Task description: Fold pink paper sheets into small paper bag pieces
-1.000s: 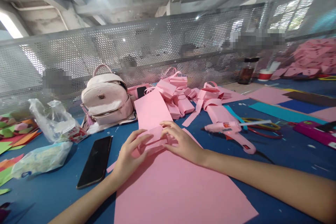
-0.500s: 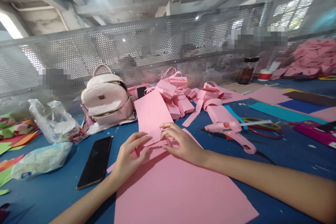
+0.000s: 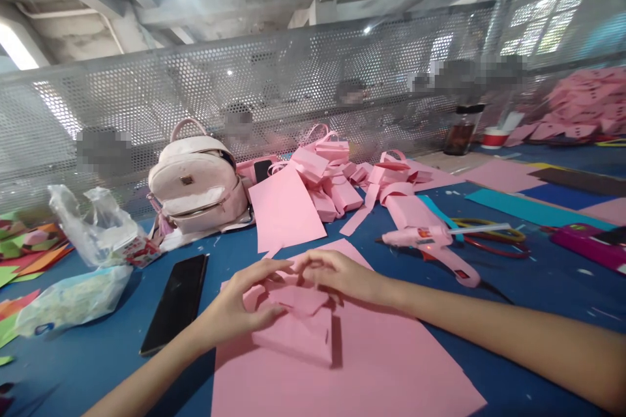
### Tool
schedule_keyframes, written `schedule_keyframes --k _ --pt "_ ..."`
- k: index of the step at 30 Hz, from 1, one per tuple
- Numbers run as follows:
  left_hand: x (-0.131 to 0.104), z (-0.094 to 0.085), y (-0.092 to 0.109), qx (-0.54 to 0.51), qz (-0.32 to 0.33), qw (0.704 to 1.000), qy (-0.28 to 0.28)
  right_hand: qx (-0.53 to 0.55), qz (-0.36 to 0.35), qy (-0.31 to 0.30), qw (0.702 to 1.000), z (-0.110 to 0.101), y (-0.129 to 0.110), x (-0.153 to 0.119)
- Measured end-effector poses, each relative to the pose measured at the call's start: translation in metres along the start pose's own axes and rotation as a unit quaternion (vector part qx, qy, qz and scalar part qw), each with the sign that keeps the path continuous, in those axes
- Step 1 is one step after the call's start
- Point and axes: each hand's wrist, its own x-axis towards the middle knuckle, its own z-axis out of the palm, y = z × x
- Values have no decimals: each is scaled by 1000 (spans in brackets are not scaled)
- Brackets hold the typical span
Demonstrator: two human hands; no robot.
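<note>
A small folded pink paper box [image 3: 298, 339], with a flap bent over its top, is tilted above a large pink sheet [image 3: 391, 365]. My left hand [image 3: 244, 303] grips the box from its left side, thumb on the near face and fingers over the far edge. My right hand [image 3: 337, 273] curls round the box's far right part, its fingertips partly hidden behind the flap. Just beyond my hands lies a rectangular pink sheet [image 3: 283, 208]. To the right rests a pink glue gun [image 3: 430, 241] with a glue stick in its back.
A black phone [image 3: 175, 303] lies left of my hands. Behind stand a pale backpack [image 3: 195, 179] and a heap of pink paper boxes [image 3: 327, 176]. Plastic bags [image 3: 73, 300] are at the left. A purple tool [image 3: 581, 244], a dark jar [image 3: 462, 130] and coloured strips [image 3: 533, 208] are at the right.
Both hands have drawn nearer to me with the paper box, which now shows over the large sheet. The rectangular sheet beyond is now uncovered by my hands.
</note>
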Motion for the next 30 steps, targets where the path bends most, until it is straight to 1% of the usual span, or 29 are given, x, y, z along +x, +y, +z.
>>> schedule_keyframes --k 3,5,6,8,10,12,16,19,21,24,26,30 --pt "-2 6 3 18 52 998 -3 32 9 -79 996 7 -9 -6" --pt "-3 9 5 48 86 995 1 89 55 -115 988 12 -14 -11" --pt "-3 9 7 69 97 993 8 126 92 -126 980 13 -15 -13" --pt "-4 8 11 120 106 986 34 198 163 -129 958 15 -18 -16" --pt "-4 6 17 171 88 979 66 239 187 -114 946 16 -21 -18" --pt "-4 3 22 192 51 976 87 251 172 -94 948 16 -21 -18" --pt "-3 -2 23 161 -21 981 104 222 138 -68 963 14 -15 -13" --pt "0 -5 14 114 -62 985 110 181 124 -43 975 11 -8 -8" --pt "2 -6 5 46 -87 989 108 161 105 -19 981 8 -7 -6" --pt "3 -4 -12 -53 -106 989 84 129 50 33 990 4 -8 -4" --pt "3 -2 -20 -88 -102 989 56 109 14 65 992 2 -9 -3" --pt "-2 -1 -24 -149 -73 986 -5 84 -10 101 991 -2 -8 -2"
